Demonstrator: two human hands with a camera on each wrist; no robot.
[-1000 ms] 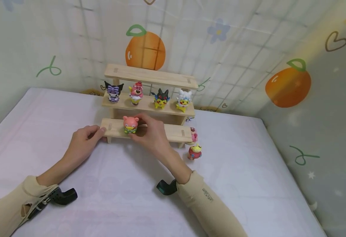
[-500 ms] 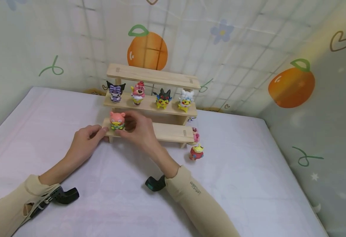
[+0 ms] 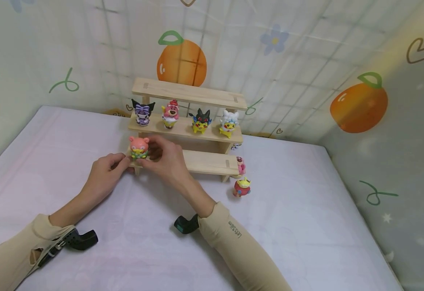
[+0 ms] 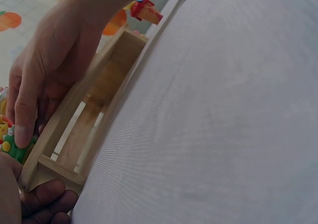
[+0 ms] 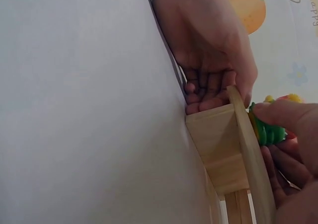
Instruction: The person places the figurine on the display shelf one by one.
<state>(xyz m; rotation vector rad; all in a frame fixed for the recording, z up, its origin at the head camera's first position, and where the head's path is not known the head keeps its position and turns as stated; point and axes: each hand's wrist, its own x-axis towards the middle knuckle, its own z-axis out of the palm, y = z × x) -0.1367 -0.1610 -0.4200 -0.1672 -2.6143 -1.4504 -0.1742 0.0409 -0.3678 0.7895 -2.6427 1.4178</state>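
Observation:
In the head view a wooden three-tier display stand [image 3: 212, 162] stands on the white-covered table. My right hand [image 3: 167, 161] pinches a small figurine [image 3: 138, 146] with a pink eared hood and green base between thumb and fingers. It stands upright at the left end of the lowest board. My left hand [image 3: 104, 173] grips that same end, thumb near the top and fingers curled underneath, as the right wrist view shows of the left hand [image 5: 211, 45]. The figurine's green base [image 5: 271, 133] meets the board there. Only part of the green base [image 4: 16, 149] shows in the left wrist view.
Along the middle tier stand a black-and-purple figurine [image 3: 143, 114], a pink bear [image 3: 170, 115], a black-hooded yellow one [image 3: 200, 122] and a white-hooded one [image 3: 228, 124]. Right of the stand are a red figurine [image 3: 242, 188] and a partly hidden pink one [image 3: 241, 165]. A patterned curtain hangs behind.
My right hand has moved left along the lowest board with the pink-hooded figurine, from left of its middle to its left end. The left hand keeps its grip on the stand.

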